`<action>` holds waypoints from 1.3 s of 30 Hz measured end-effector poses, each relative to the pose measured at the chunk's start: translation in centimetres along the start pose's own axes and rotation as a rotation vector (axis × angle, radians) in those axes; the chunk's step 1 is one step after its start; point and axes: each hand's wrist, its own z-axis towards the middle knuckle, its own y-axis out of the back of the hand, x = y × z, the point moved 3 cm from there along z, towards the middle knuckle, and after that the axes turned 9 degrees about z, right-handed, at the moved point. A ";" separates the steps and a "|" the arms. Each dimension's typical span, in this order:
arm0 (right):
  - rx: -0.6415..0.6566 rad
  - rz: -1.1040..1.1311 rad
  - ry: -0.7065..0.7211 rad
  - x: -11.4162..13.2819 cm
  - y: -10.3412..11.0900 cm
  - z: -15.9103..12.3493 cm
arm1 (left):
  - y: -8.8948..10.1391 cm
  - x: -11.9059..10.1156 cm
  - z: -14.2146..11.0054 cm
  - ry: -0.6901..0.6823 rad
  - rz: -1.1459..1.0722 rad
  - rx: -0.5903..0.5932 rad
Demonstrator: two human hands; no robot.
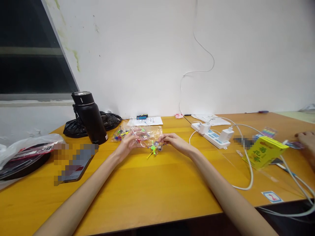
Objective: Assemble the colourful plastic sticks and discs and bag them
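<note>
Hands at a clear plastic bag [157, 130] of small coloured pieces [119, 132], mid-bench [147, 183]. The left hand [126, 144] curves over the bag, its grip not determinable; the right hand [174, 141] has its fingertips drawn together at the three o'clock edge, any pinched film or piece not discernible. Progress: many pieces appear to be within the film; a green piece [153, 148] and a yellow piece [149, 155] show at its six o'clock edge, whether inside or out unclear, so what remains cannot be counted. Lettering: at half past three from the bag, a yellow box [264, 152] bears large green Chinese characters, too oblique to read surely; just beyond the bag at twelve, a printed sheet [150, 121] is illegible; no brand is readable
</note>
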 end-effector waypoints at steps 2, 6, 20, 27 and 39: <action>-0.066 -0.023 0.069 0.4 0.1 0.0 | -0.1 0.0 0.0 0.000 0.008 0.012; -0.161 -0.011 0.172 0.8 0.3 0.1 | 0.0 0.2 0.0 0.002 -0.011 0.008; 0.327 -0.093 0.180 2.5 -3.8 -1.3 | -1.9 0.3 -0.7 0.049 0.003 0.101; 0.335 -0.007 0.160 1.7 -3.9 -1.1 | -2.2 0.9 -0.8 0.088 -0.011 0.136; -0.103 0.107 0.084 -0.2 -0.5 0.4 | -0.6 0.0 0.0 0.011 0.001 0.053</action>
